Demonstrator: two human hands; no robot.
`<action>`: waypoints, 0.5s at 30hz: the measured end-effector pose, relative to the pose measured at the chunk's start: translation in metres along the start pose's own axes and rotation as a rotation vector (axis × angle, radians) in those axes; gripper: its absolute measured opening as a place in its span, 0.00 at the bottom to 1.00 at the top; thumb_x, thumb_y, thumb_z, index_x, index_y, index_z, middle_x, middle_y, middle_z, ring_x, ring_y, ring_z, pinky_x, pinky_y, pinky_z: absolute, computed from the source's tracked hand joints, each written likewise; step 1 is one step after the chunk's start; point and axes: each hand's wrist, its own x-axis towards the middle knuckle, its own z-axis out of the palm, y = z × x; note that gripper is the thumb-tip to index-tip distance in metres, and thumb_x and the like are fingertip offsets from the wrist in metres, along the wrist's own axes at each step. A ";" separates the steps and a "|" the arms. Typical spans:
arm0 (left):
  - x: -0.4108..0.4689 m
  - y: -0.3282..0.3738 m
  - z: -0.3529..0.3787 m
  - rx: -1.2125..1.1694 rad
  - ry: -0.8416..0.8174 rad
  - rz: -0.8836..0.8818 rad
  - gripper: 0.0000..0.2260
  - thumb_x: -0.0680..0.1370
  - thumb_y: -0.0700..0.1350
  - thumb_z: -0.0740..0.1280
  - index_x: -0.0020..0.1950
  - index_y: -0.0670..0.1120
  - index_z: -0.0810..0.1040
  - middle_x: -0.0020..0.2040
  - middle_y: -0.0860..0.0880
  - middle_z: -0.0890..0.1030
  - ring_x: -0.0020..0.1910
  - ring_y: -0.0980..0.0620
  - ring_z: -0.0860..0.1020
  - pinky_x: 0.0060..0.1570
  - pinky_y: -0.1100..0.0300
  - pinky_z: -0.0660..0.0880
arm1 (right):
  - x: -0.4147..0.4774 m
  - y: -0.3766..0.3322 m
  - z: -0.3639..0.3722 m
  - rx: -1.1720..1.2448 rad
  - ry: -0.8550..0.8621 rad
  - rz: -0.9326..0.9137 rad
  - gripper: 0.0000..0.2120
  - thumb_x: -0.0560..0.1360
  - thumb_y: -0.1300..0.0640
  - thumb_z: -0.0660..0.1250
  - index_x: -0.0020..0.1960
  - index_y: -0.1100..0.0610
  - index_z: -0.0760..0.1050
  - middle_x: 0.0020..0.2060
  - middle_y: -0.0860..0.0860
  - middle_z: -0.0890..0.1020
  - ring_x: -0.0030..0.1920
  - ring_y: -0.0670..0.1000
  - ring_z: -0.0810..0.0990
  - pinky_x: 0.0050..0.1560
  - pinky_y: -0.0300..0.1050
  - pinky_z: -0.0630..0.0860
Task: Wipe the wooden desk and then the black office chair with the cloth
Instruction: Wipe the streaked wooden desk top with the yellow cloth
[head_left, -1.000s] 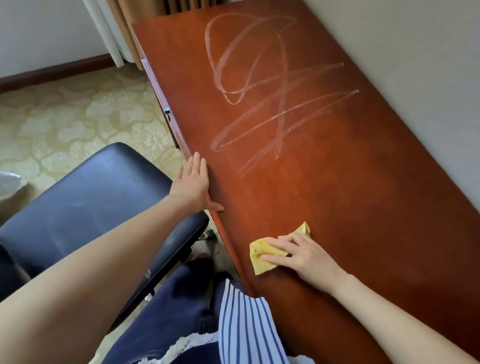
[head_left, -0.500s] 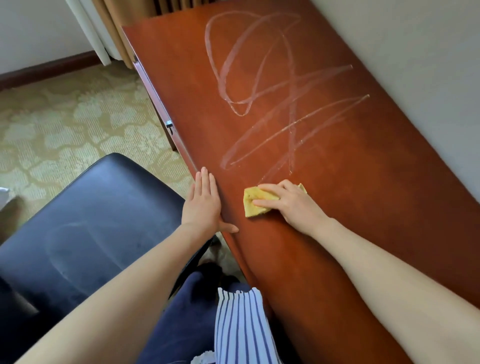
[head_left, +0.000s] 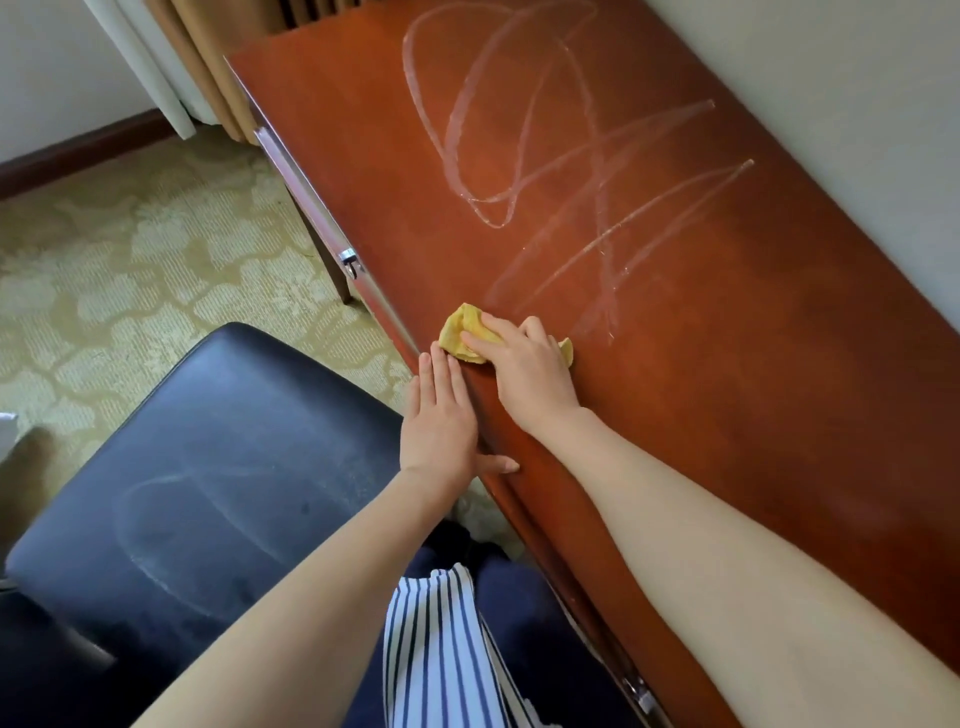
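Gripping bunched cloth (head_left: 460, 332) in right hand (head_left: 530, 379), nearly touching flat left hand (head_left: 441, 421) at wooden desk (head_left: 727, 415) edge, risks skipping far white streaks (head_left: 597, 182).

counter (head_left: 727, 415): reddish-brown wood, smooth and polished, with a soft sheen; pale chalky streaks (head_left: 597, 171) dull it.
cloth (head_left: 460, 332): yellow fabric, soft, matt, crumpled.
chair (head_left: 218, 467): black leather-like seat, smooth, slightly glossy, filmed with pale dusty smears.
handle (head_left: 350, 262): bright shiny metal.
carpet (head_left: 130, 270): beige woven pile, matt, raised floral pattern.
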 end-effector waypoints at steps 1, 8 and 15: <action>0.000 0.000 -0.001 0.021 0.005 0.005 0.62 0.64 0.74 0.63 0.74 0.33 0.35 0.75 0.34 0.35 0.76 0.39 0.38 0.75 0.49 0.41 | -0.009 -0.001 0.002 0.010 0.025 0.032 0.21 0.80 0.62 0.55 0.70 0.46 0.69 0.71 0.48 0.68 0.55 0.55 0.68 0.54 0.50 0.68; -0.001 -0.004 -0.014 0.232 -0.031 0.013 0.54 0.69 0.73 0.60 0.76 0.35 0.43 0.77 0.35 0.45 0.77 0.38 0.46 0.72 0.40 0.42 | -0.082 0.000 0.014 0.063 0.125 0.246 0.24 0.76 0.66 0.63 0.67 0.45 0.73 0.68 0.47 0.72 0.49 0.53 0.69 0.49 0.48 0.71; 0.024 -0.007 -0.034 0.171 0.144 0.008 0.41 0.66 0.73 0.64 0.63 0.40 0.64 0.64 0.41 0.66 0.66 0.41 0.65 0.71 0.39 0.51 | -0.110 0.053 0.003 -0.014 0.161 0.298 0.26 0.74 0.69 0.65 0.64 0.45 0.75 0.66 0.47 0.74 0.48 0.53 0.72 0.46 0.49 0.71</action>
